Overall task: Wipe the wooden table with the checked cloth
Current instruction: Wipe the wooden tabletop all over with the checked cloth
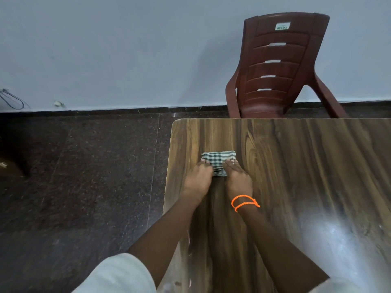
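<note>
A small folded green-and-white checked cloth [218,160] lies on the wooden table [306,166] near its far left corner. Both my hands lie on the cloth's near half, side by side. My left hand [198,180] covers its left part and my right hand [238,179] its right part, fingers stretched forward and pressing down flat. An orange thread band circles my right wrist. The cloth's near edge is hidden under my hands.
A brown plastic chair [279,66] stands behind the table's far edge against the pale wall. Dark speckled floor [84,176] lies left of the table. Loose wires [12,100] hang at the wall's far left.
</note>
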### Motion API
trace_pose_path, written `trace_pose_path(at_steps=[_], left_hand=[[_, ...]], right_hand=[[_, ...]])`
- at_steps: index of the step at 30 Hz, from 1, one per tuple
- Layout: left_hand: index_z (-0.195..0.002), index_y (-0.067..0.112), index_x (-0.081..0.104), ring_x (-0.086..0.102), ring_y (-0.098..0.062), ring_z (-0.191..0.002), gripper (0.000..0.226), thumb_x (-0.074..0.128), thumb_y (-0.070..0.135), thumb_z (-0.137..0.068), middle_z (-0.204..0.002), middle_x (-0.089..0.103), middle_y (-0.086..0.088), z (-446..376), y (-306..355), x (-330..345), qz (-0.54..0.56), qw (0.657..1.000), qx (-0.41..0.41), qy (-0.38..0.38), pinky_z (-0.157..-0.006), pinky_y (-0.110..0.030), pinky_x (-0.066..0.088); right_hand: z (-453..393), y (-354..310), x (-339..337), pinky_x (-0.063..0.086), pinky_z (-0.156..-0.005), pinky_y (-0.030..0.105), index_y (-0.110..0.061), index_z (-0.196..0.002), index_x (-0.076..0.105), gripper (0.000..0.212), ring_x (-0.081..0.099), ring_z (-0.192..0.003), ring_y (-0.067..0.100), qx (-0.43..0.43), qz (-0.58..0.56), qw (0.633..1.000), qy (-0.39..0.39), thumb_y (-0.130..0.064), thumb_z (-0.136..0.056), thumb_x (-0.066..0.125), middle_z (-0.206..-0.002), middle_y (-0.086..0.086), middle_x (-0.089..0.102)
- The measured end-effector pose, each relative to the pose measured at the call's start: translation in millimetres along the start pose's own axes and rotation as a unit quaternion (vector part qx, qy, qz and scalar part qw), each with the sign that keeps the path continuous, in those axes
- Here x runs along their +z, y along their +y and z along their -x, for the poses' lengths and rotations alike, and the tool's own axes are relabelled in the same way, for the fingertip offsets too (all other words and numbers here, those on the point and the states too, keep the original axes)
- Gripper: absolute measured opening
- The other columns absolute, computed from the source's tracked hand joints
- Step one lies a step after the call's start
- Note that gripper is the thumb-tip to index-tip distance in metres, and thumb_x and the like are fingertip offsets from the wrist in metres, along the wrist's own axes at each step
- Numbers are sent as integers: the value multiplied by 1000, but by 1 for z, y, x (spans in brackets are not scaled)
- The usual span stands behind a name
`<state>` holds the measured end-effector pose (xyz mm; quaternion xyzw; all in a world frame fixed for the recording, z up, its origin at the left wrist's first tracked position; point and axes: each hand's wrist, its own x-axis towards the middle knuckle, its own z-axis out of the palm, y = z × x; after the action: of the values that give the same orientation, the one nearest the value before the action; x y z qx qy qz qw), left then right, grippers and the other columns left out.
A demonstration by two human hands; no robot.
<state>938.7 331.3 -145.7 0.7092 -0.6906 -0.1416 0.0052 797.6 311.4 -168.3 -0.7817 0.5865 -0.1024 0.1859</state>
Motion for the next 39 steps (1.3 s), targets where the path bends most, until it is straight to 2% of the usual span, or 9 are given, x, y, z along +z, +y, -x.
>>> trace_pose_path(at_steps=[7,12,17,21,24,29,33,36,39], left_hand=[[-135,19,55,55,-26,-127,35,36,17,-105,-143,53,-4,50,-32,17,5,1000,4,-28,-102,-40,47],[-136,14,57,36,-23,-143,36,43,14,-103,-147,50,-7,82,-8,33,9,997,76,-25,-120,-39,28],[-124,14,63,57,-23,-122,29,46,14,-101,-128,62,-8,65,6,23,-11,997,71,-16,-111,-44,39],[-116,11,64,65,-27,-105,25,42,12,-103,-117,64,-10,49,-1,9,10,1000,1,-14,-87,-40,54],[-112,11,65,67,-29,-100,24,42,14,-104,-111,67,-11,58,-13,5,12,999,-26,-23,-81,-40,54],[-120,17,62,65,-24,-106,27,40,17,-105,-121,65,-6,101,-24,23,38,998,-14,-44,-87,-37,54],[-131,16,59,50,-21,-131,33,42,13,-103,-139,56,-4,134,-2,36,54,997,39,-33,-106,-35,45],[-128,16,61,52,-21,-128,33,47,11,-99,-136,58,-4,132,15,38,49,997,58,-21,-104,-34,46],[-123,13,64,56,-23,-121,30,45,10,-100,-131,59,-4,113,24,30,35,998,46,-11,-99,-37,49]], right_hand=[[51,-18,12,45,-101,36,-14,-136,49,54,32,-139,24,-51,5,998,-47,6,-86,43,-145,0,45],[86,3,-2,53,-91,36,-14,-129,57,56,43,-132,24,-54,-8,998,-44,9,-79,53,-138,1,53],[69,19,-9,52,-92,38,-13,-127,59,53,44,-132,25,-51,7,998,-46,10,-79,53,-137,3,54],[47,-2,0,45,-98,34,-11,-126,58,47,42,-134,26,-34,14,999,-27,7,-83,50,-138,5,54],[55,-19,9,45,-98,36,-11,-128,57,48,40,-134,28,-39,6,999,-22,7,-84,48,-138,5,53],[102,-26,9,58,-78,37,-7,-119,64,54,54,-121,33,-78,0,996,-31,14,-69,66,-125,7,64],[139,-2,4,58,-81,33,-10,-121,63,61,51,-125,28,-85,-1,995,-50,13,-65,67,-129,3,61],[140,17,-5,59,-76,35,-12,-119,65,61,53,-124,26,-69,4,996,-49,14,-64,69,-129,2,61],[117,23,-8,54,-89,39,-10,-119,64,52,51,-126,28,-57,-7,997,-42,10,-71,65,-131,5,60]])
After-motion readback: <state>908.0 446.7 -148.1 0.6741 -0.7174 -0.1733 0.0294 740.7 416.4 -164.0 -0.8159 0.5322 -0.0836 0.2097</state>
